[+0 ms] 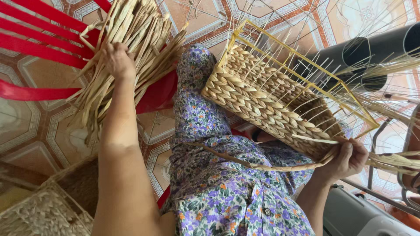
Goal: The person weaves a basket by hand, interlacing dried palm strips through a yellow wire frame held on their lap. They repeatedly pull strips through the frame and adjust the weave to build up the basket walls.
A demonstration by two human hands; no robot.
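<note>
The floor (39, 131) is tiled in orange and cream with grey-edged octagon patterns, and it fills the background from 9 o'clock up to 12 o'clock. At 7 o'clock sits a finished woven basket (48, 209), its open mouth facing up. At 10 o'clock a red plastic chair (39, 39) carries a bundle of dried straw (127, 48). The left hand (117, 59) reaches up into that bundle, fingers curled and buried in the strands, so whether they are clamped on a strand cannot be told. In the middle, a lap in purple floral fabric (210, 144) runs from 12 o'clock down to 6 o'clock. Resting on the lap toward 2 o'clock is a half-woven basket (262, 100) on a yellow wire frame (306, 65), thin wire spokes sticking out of the weave. The right hand (348, 157) at 4 o'clock grips the basket's lower corner, fingers closed over the rim. 2 black tubes (376, 52) lie at 2 o'clock.
</note>
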